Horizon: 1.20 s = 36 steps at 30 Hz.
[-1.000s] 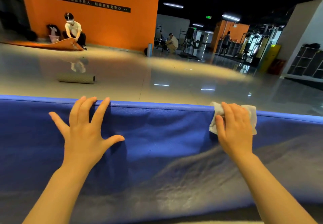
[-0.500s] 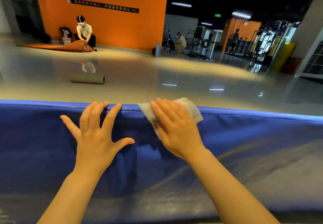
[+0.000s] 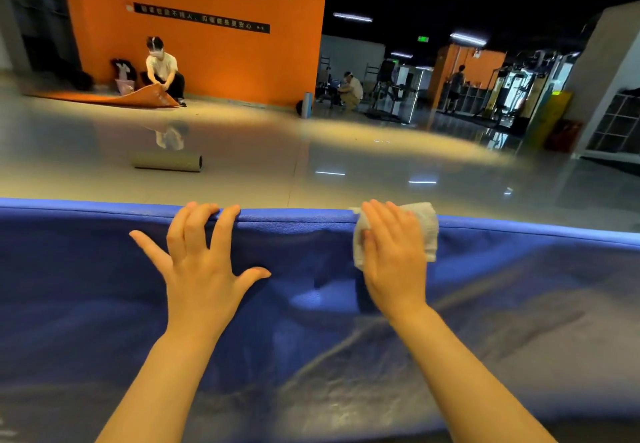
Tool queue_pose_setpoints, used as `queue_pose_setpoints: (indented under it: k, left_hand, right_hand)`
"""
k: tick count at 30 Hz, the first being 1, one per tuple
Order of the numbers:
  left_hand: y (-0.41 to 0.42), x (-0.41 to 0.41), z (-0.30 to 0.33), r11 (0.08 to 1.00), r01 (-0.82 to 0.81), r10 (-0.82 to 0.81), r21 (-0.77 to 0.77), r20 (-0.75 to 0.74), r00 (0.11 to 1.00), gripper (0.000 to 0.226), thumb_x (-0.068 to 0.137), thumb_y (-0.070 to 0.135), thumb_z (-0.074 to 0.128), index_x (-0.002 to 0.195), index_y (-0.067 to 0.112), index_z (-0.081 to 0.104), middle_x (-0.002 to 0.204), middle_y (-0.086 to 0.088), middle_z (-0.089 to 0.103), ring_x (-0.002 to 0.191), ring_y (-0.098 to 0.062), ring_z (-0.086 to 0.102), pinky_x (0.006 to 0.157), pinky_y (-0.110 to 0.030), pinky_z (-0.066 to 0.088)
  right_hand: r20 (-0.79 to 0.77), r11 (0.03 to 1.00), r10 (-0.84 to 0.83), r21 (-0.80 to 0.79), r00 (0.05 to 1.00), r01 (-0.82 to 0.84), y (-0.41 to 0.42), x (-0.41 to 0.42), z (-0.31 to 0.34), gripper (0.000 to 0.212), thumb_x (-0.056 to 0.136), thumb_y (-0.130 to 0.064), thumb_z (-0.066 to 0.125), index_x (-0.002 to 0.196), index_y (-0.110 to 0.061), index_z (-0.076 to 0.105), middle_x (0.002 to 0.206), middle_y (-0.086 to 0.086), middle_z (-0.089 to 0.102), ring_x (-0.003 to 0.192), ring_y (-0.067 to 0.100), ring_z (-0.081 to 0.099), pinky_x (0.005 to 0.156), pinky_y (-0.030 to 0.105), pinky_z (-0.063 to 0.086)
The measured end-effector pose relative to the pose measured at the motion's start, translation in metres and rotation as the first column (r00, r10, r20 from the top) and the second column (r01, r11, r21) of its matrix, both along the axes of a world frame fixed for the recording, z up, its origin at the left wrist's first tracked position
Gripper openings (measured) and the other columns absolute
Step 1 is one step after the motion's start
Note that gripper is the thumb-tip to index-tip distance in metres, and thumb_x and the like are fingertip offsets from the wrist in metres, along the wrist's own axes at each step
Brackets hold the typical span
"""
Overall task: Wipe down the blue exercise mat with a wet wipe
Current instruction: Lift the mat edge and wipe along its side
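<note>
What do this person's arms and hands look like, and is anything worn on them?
Both forearms are bare right up to the bottom edge of the picture, with no sleeves in sight. The left hand and the right hand wear no gloves, and no watch, ring or bracelet shows on them. No markings are visible.

Right hand (image 3: 393, 255) is sliding the wet wipe (image 3: 427, 231) back rightward along the blue mat's (image 3: 86, 269) far edge, away from the left hand (image 3: 201, 262).
</note>
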<state>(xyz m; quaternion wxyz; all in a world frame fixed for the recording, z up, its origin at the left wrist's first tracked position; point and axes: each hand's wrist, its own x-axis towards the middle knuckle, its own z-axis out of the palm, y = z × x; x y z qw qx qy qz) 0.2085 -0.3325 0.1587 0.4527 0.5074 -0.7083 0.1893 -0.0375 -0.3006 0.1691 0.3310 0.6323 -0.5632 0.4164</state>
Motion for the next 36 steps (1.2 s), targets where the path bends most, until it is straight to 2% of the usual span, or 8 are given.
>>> queue_pose_setpoints:
  k: [3,6,11,17,20,28,33,36]
  left_hand:
    - [-0.004,0.003,-0.003,1.000,0.007,-0.007,-0.014,-0.002,1.000,0.100,0.044,0.040,0.096,0.131,0.011,0.055,0.142,-0.014,0.035,0.138,-0.035,0.028,0.102,-0.078,0.000]
    - [-0.008,0.006,-0.003,1.000,0.015,-0.015,-0.006,0.005,1.000,0.100,0.046,0.044,0.094,0.133,0.014,0.053,0.141,-0.015,0.041,0.139,-0.035,0.029,0.102,-0.080,0.002]
    - [-0.011,0.009,-0.006,0.999,0.023,-0.023,-0.036,0.013,1.000,0.099,0.047,0.047,0.092,0.132,0.013,0.054,0.135,-0.014,0.042,0.135,-0.035,0.032,0.101,-0.080,0.001]
    - [-0.012,0.003,-0.006,0.996,0.020,-0.022,-0.093,-0.024,0.999,0.098,0.047,0.043,0.094,0.130,0.012,0.053,0.134,-0.013,0.039,0.133,-0.036,0.031,0.101,-0.079,0.000]
    - [-0.012,0.000,-0.008,0.992,0.002,-0.007,-0.123,-0.044,0.999,0.097,0.046,0.040,0.095,0.129,0.011,0.053,0.133,-0.013,0.037,0.132,-0.036,0.031,0.101,-0.079,0.000]
    - [-0.013,0.003,-0.013,0.987,-0.011,0.006,-0.159,-0.033,0.999,0.096,0.050,0.043,0.093,0.131,0.014,0.051,0.135,-0.011,0.039,0.134,-0.034,0.032,0.104,-0.073,-0.004]
    - [-0.009,0.016,-0.009,0.991,0.035,-0.031,-0.127,0.033,0.999,0.080,0.073,0.066,0.064,0.138,0.023,0.048,0.141,-0.007,0.045,0.139,-0.029,0.034,0.111,-0.068,-0.003]
    - [-0.011,0.039,-0.001,0.993,-0.026,0.025,-0.118,-0.006,1.000,0.064,0.085,0.061,0.053,0.136,0.023,0.053,0.139,-0.009,0.049,0.138,-0.030,0.037,0.116,-0.056,-0.009]
  right_hand:
    - [-0.074,0.986,0.169,0.007,0.983,-0.169,-0.015,0.076,0.006,0.036,0.099,-0.016,0.041,0.124,-0.001,0.061,0.122,0.014,0.063,0.113,0.031,0.050,0.107,0.036,0.026]
    - [-0.132,0.982,0.189,0.049,0.973,-0.184,-0.023,0.079,0.010,0.038,0.098,-0.019,0.043,0.128,-0.004,0.061,0.125,0.010,0.063,0.116,0.027,0.051,0.108,0.039,0.030]
    - [-0.188,0.996,-0.030,0.078,0.982,0.045,-0.009,-0.031,-0.002,0.044,0.106,-0.028,0.030,0.135,-0.004,0.054,0.134,0.017,0.057,0.123,0.034,0.049,0.109,0.044,0.032]
    - [0.081,0.957,-0.288,0.052,0.954,0.284,0.020,-0.107,-0.003,0.043,0.098,-0.020,0.035,0.127,0.002,0.057,0.132,0.023,0.056,0.126,0.041,0.043,0.107,0.052,0.032]
    - [0.149,0.977,-0.214,0.010,0.965,0.215,0.000,-0.071,-0.005,0.042,0.101,-0.022,0.034,0.125,0.002,0.059,0.130,0.022,0.058,0.126,0.043,0.044,0.106,0.057,0.032]
    - [-0.011,0.968,0.246,0.052,0.969,-0.245,-0.035,0.095,0.007,0.035,0.097,-0.019,0.041,0.120,-0.006,0.064,0.119,0.007,0.064,0.112,0.026,0.053,0.108,0.040,0.026]
    - [-0.162,0.956,0.281,0.138,0.946,-0.260,-0.026,0.061,0.016,0.041,0.095,-0.032,0.049,0.127,-0.009,0.061,0.117,0.005,0.063,0.105,0.024,0.052,0.097,0.036,0.037]
    - [-0.177,0.962,0.256,0.148,0.950,-0.231,-0.023,0.036,0.023,0.039,0.093,-0.035,0.050,0.121,-0.012,0.063,0.108,0.003,0.065,0.098,0.022,0.051,0.086,0.033,0.035]
